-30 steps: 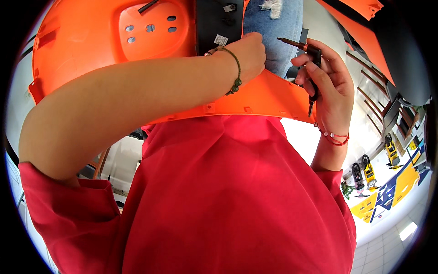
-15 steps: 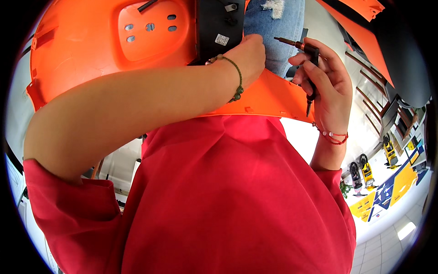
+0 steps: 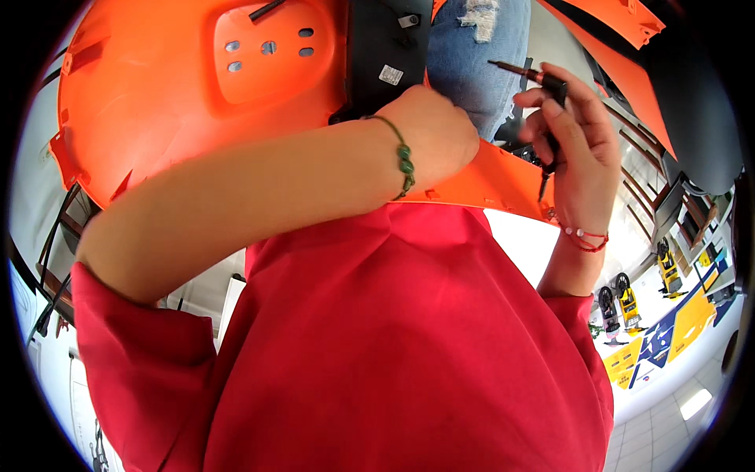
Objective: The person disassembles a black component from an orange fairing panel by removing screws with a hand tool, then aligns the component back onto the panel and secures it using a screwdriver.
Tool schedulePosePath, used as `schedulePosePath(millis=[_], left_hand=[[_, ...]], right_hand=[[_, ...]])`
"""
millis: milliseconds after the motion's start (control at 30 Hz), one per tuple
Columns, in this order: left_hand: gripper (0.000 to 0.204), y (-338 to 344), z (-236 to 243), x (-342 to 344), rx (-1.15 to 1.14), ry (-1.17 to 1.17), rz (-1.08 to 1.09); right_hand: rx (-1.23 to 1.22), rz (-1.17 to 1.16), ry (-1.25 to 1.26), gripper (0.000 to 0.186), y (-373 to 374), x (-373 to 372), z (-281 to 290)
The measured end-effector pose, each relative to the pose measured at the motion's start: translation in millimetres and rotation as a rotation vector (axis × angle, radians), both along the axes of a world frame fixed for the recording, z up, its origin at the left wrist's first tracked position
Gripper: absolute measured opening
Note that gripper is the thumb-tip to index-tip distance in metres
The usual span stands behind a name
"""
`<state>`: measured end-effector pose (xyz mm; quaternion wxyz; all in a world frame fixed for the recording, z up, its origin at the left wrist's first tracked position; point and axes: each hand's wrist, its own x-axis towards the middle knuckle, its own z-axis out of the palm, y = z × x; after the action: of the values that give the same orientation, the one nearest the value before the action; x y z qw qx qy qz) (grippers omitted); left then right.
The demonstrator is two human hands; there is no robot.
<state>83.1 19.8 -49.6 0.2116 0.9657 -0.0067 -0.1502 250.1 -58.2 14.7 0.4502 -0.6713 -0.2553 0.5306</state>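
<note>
A large orange plastic shell (image 3: 157, 94) with oval slots fills the upper left, joined by a black part (image 3: 385, 47) with a small white label. My left hand (image 3: 440, 126) is curled at the lower end of that black part, over the orange strip (image 3: 487, 181) by my lap. Its knuckles show, but the fingertips and anything in them are hidden. To the right, my right hand (image 3: 578, 130) is closed around a black T-shaped screwdriver (image 3: 553, 90). Its long bit points left over my jeans (image 3: 476, 71), and a shorter tip points down.
A small black rod (image 3: 266, 10) lies on the shell's recessed area. More orange panels (image 3: 613, 71) and a big dark rounded object (image 3: 700, 118) stand at the upper right. Yellow wheeled machines (image 3: 627, 301) and wooden-legged furniture (image 3: 641, 157) are farther off at the right.
My left hand has shifted right and toward me, its fingers curling further under. The right hand with the screwdriver has moved slightly right. The whole shell sits a little farther right and lower in view.
</note>
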Motion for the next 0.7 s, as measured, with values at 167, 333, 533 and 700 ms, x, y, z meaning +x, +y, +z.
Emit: schedulePosePath(millis=[167, 333, 533, 700], left_hand=[[0.018, 25, 33, -21, -1.181, 0.218, 0.631], [0.020, 28, 35, -34, -1.577, 0.237, 0.828], [0.023, 14, 32, -53, -1.603, 0.106, 0.977], [0.023, 9, 19, -65, -1.705, 0.015, 1.128]], right_hand=[[0.086, 0.175, -0.316, 0.028, 45, 10, 12], [-0.132, 0.321, -0.388, 0.038, 94, -2, -8], [0.064, 0.404, -0.615, 0.027, 105, -7, -42], [0.084, 0.370, -0.667, 0.026, 107, -10, -46]])
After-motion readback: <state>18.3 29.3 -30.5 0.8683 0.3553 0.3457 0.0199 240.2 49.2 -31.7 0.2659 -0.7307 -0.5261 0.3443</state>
